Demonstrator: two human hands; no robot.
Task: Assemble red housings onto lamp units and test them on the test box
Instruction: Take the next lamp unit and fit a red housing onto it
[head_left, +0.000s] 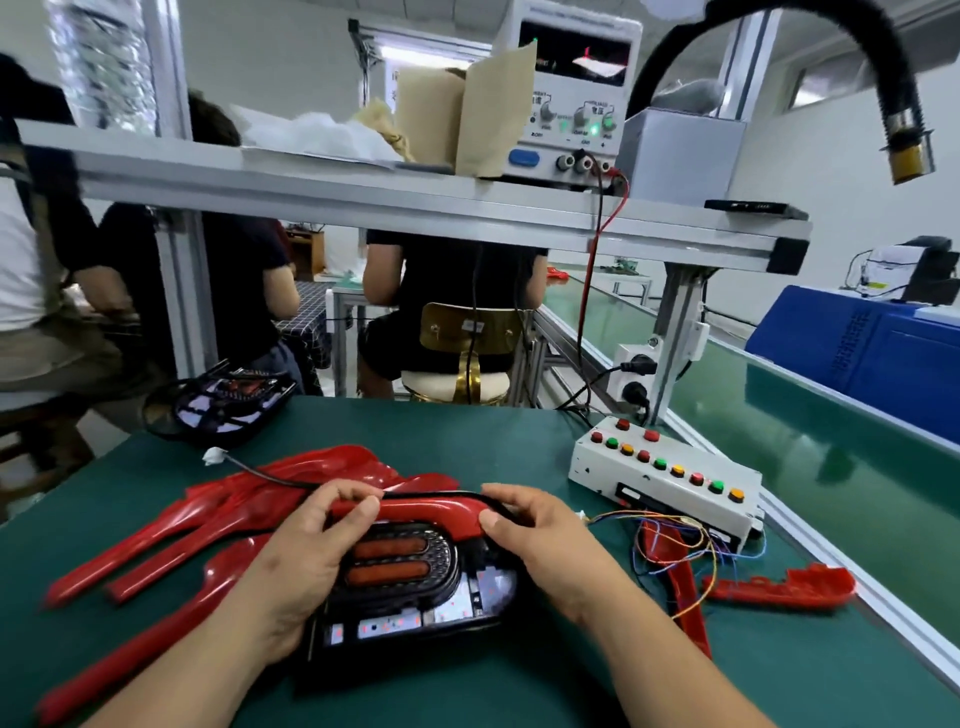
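Left hand: curled over the left end of the red housing, fingertips on its top edge.
Right hand: gripping the housing's right bend, with the thumb on the front and the fingers wrapped behind.
Red housing: it sits along the far edge of the lamp unit, mid-mat, between both hands.
Lamp unit: black with two orange oval strips, lying flat on the green mat.
Spare housings: a red pile just left, partly hidden by the left hand, and a black cable crosses them.
Test box: white with a row of coloured buttons, to the right and clear of the hands.
Wires: a coloured tangle spilling from the box over a red part.
Second lamp unit: at the mat's far-left corner.
Shelf: overhead, carrying a power supply.
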